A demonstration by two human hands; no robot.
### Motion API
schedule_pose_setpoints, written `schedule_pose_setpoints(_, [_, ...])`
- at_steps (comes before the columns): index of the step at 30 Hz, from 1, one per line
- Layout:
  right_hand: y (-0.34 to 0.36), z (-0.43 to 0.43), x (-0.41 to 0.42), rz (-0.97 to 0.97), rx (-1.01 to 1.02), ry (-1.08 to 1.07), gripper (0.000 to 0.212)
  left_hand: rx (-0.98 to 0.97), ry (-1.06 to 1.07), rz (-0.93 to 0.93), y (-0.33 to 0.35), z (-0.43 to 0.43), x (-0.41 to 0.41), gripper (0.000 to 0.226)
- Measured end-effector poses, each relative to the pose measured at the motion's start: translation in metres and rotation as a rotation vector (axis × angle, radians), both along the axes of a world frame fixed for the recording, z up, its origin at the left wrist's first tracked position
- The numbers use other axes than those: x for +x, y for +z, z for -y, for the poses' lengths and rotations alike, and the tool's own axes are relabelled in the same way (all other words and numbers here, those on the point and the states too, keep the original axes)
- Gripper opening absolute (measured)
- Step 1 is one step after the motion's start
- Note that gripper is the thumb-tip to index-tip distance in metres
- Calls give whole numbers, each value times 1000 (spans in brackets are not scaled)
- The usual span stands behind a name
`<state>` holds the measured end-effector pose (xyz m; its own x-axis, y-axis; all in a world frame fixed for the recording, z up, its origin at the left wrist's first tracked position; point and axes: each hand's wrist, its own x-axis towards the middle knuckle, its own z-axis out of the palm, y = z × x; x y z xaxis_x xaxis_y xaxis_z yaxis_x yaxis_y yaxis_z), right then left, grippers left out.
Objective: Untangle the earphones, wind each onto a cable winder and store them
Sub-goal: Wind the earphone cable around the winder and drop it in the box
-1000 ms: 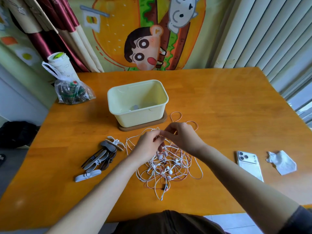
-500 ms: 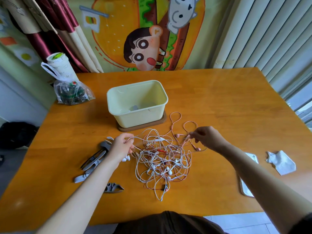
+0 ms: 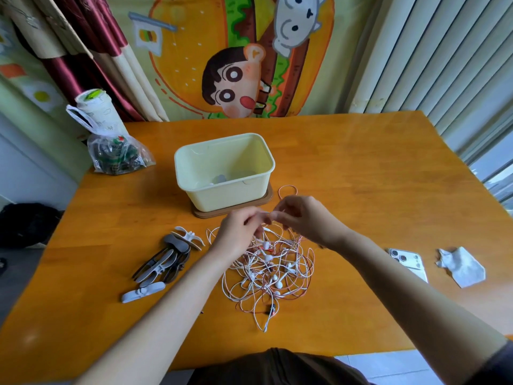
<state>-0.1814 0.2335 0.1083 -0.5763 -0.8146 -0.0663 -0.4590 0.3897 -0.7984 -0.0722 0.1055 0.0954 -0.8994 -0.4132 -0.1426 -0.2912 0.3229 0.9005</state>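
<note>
My left hand [image 3: 237, 236] and right hand [image 3: 304, 219] each pinch cord at 12 o'clock of the earphones [image 3: 270, 269], heaped on the worktop [image 3: 361, 176] 6 o'clock of the box [image 3: 222, 195]; tugging apart could cinch the knots tighter.

Wearer's body, seen from above: two bare forearms lead to the left hand [image 3: 238, 237] and the right hand [image 3: 302, 220], both uncovered over the table [image 3: 361, 176]. A dark sleeve [image 3: 497, 368] covers the right upper arm, just past the table's near right corner. A dark brown garment [image 3: 277, 368], softly creased, fills the space below the table's near edge.
</note>
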Motion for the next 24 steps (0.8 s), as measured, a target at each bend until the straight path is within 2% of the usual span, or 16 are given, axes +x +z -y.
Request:
schedule_pose_setpoints(2, [-11, -10, -7, 40, 96, 1, 24, 69, 107, -19, -3, 12, 5, 30])
schedule_pose_setpoints(7, [-44, -42, -29, 278, 238, -134, 26, 198, 369, -54, -10, 38, 13, 31])
schedule_pose_setpoints(10, [-59, -59, -42, 279, 278, -221, 25, 246, 499, -72, -12, 49, 18, 30])
schedule_pose_setpoints(14, [-51, -61, -61, 81, 206, -458, 22, 193, 401, 30, -14, 50, 17, 23])
schedule_pose_setpoints(15, [-40, -57, -64, -11, 175, -506, 21, 199, 358, 69, -14, 47, 15, 27])
schedule_pose_setpoints(18, [6, -38, -65, -269, 35, -565, 17, 220, 232, 125, -8, 35, 8, 57])
schedule_pose_setpoints(21, [48, -21, -51, -445, -28, -396, 16, 222, 100, 1, 8, 15, -2, 61])
schedule_pose_setpoints(24, [55, -5, -28, -466, 55, -167, 20, 188, -20, -109, 24, -4, -12, 51])
